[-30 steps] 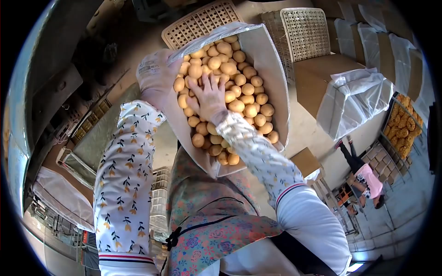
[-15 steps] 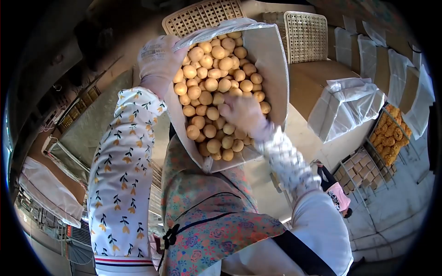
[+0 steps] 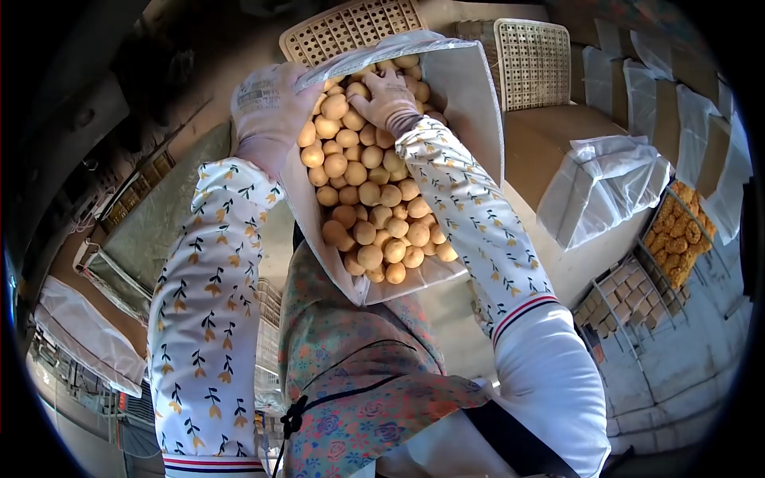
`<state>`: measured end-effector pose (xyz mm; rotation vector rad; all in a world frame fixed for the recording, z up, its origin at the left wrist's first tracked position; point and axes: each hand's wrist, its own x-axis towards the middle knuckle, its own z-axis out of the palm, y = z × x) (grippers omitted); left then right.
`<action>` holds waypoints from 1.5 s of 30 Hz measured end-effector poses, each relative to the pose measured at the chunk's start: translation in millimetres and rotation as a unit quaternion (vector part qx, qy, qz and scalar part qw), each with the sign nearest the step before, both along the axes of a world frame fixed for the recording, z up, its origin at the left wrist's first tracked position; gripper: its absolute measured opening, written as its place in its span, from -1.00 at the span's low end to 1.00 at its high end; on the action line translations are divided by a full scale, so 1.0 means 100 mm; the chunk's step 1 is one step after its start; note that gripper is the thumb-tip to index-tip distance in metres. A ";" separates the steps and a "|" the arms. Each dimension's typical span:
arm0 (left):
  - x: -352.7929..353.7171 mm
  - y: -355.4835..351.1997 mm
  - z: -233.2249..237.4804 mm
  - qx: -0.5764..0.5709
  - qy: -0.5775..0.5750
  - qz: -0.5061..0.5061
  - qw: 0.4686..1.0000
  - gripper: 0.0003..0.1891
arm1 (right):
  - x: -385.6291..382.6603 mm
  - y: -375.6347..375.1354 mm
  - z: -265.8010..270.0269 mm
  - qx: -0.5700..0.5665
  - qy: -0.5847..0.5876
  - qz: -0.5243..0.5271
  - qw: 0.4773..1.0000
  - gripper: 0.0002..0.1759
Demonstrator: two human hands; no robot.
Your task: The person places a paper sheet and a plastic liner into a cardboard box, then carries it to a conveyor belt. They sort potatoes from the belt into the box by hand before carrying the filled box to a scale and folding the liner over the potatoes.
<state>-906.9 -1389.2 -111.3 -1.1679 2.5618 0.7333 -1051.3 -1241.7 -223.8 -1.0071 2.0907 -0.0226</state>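
A box with a pale plastic liner (image 3: 470, 95) tilts toward me, holding many round, orange-tan fruits (image 3: 370, 193). My left hand (image 3: 271, 103), in a light glove, grips the liner and the box's left edge, its fingertips partly hidden behind the rim. Inside the box, near the far end, my right hand (image 3: 385, 97) rests on the fruits with its gloved fingers spread. Patterned sleeves cover both forearms.
Beyond the box lies a perforated plastic basket (image 3: 351, 32), with another basket (image 3: 532, 64) to the right on a cardboard box (image 3: 550, 131). Plastic-lined cartons (image 3: 637, 95) line the right side. A crate of orange items (image 3: 677, 235) stands lower right. Green sheeting (image 3: 171, 207) is at left.
My right hand has moved from the middle of the fruits to the box's far end, and its fingers are now spread. The person at the right is mostly out of sight now.
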 end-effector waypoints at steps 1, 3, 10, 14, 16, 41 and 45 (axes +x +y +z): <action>0.02 0.00 -0.01 -0.029 0.029 -0.006 0.999 -0.62 | -0.03 0.00 -0.01 -0.003 -0.031 -0.015 0.999 -0.29; 0.07 0.06 -0.07 -0.078 0.082 -0.020 0.993 -0.63 | -0.03 0.07 -0.07 -0.001 -0.099 -0.046 0.994 -0.23; 0.05 0.02 -0.06 -0.046 0.066 -0.016 0.997 -0.64 | 0.25 -0.25 -0.07 -0.025 -0.126 0.072 0.989 -0.27; 0.02 0.02 -0.01 -0.061 0.051 -0.021 0.997 -0.64 | 0.10 -0.32 -0.56 0.023 -0.160 -0.043 0.986 -0.34; -0.01 0.02 0.04 -0.061 0.036 -0.030 0.997 -0.64 | 0.07 -0.30 -0.30 0.049 -0.138 -0.060 0.987 -0.36; 0.06 0.01 -0.04 -0.031 0.046 -0.012 0.998 -0.59 | 0.66 2.58 1.56 -0.101 0.125 -0.012 0.987 -0.51; 0.10 0.00 -0.11 -0.030 0.066 -0.018 0.997 -0.58 | 0.64 2.05 1.65 -0.129 0.109 -0.036 0.985 -0.83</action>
